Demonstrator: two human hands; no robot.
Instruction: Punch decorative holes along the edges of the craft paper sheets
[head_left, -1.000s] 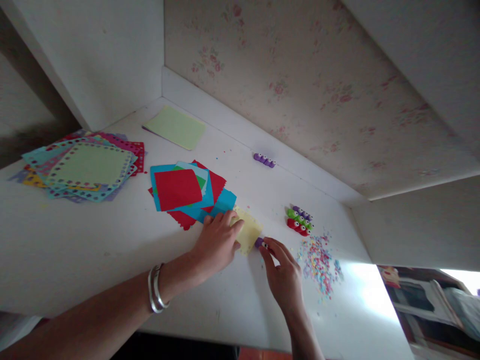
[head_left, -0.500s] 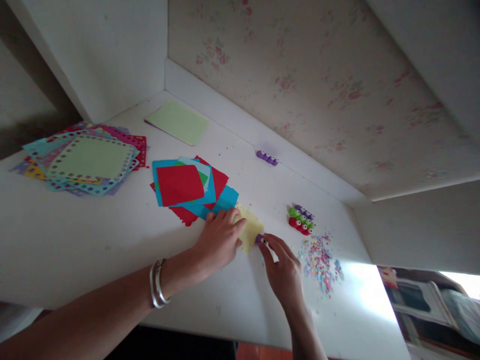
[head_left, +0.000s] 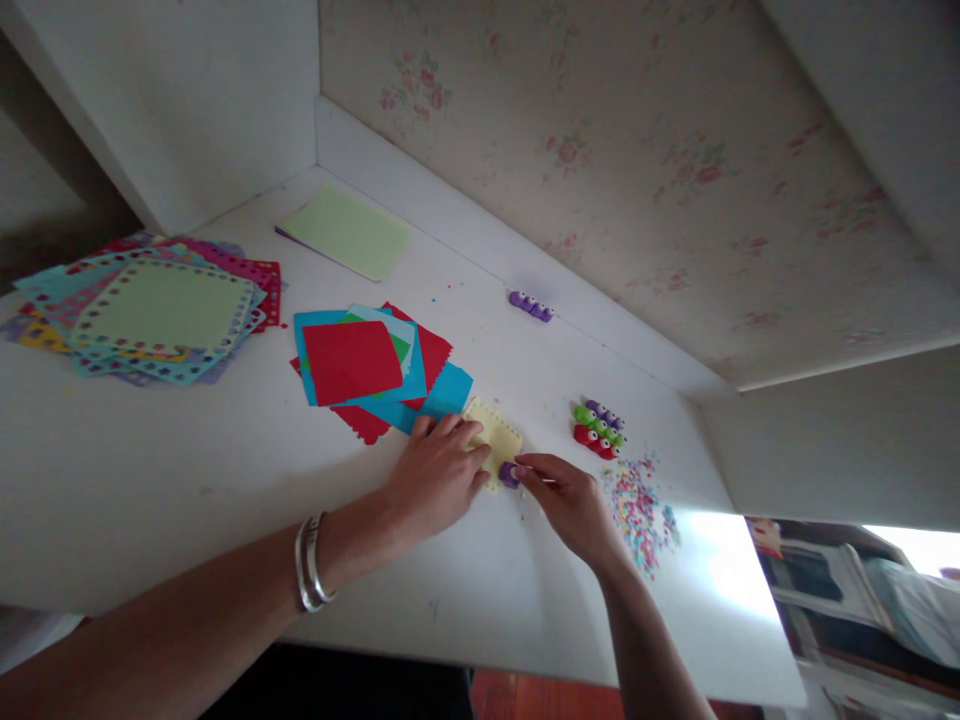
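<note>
Head view: we have our left hand (head_left: 437, 472) laid on a small yellow sheet (head_left: 499, 430) with dotted borders, its fingers loosely spread and bent, resting on the paper rather than wrapped around anything. Our right hand (head_left: 540, 474) has a narrow grip, thumb and forefinger together on a purple punch (head_left: 509, 476) with a pale top; that punch sits at the sheet's five o'clock corner, touching it. Taking the yellow sheet as the dial's centre, we see a fanned stack of red, blue and green paper (head_left: 352, 362) at ten o'clock, its lowest blue piece reaching our left fingers. Farther out, between nine and ten, lies a pile of patterned sheets (head_left: 169, 308), and pale green paper (head_left: 346, 232) lies at eleven. A row of purple punches (head_left: 531, 306) stands around half past twelve, near the wall. Purple, green and red punches (head_left: 598, 430) cluster close to three o'clock, while confetti (head_left: 641, 515) is scattered at four, beyond our right hand. We wear silvery bangles (head_left: 311, 563) on the left wrist.
</note>
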